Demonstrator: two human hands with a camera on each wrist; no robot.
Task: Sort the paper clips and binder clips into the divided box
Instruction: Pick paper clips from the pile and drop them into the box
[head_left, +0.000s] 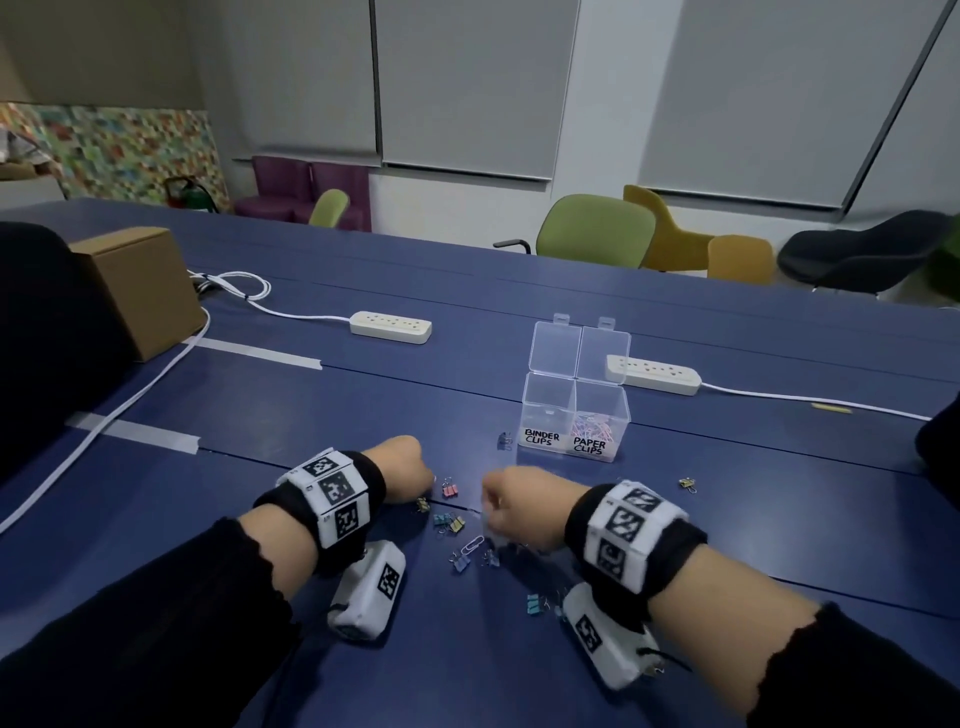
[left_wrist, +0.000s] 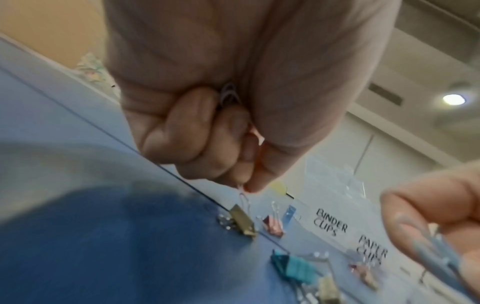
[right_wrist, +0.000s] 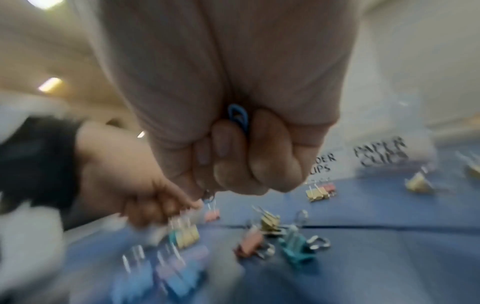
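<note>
A clear divided box (head_left: 574, 418) stands open on the blue table, labelled BINDER CLIPS on its left cell and PAPER CLIPS on its right cell, which holds several pastel paper clips (head_left: 592, 428). Small coloured binder clips (head_left: 450, 522) lie scattered between my hands. My left hand (head_left: 402, 475) is fisted, with a lilac paper clip (left_wrist: 229, 95) tucked in its curled fingers. My right hand (head_left: 511, 504) is fisted too, gripping a blue paper clip (right_wrist: 239, 119). A loose paper clip (head_left: 471, 545) lies on the table below the hands. A gold binder clip (left_wrist: 242, 221) sits just under my left fingertips.
Two white power strips (head_left: 390, 326) (head_left: 653, 374) with cords lie behind the box. A cardboard box (head_left: 137, 288) stands at the far left, with tape strips (head_left: 135, 434) on the table. A stray binder clip (head_left: 687, 484) lies right of my right hand. Chairs (head_left: 595, 231) line the far edge.
</note>
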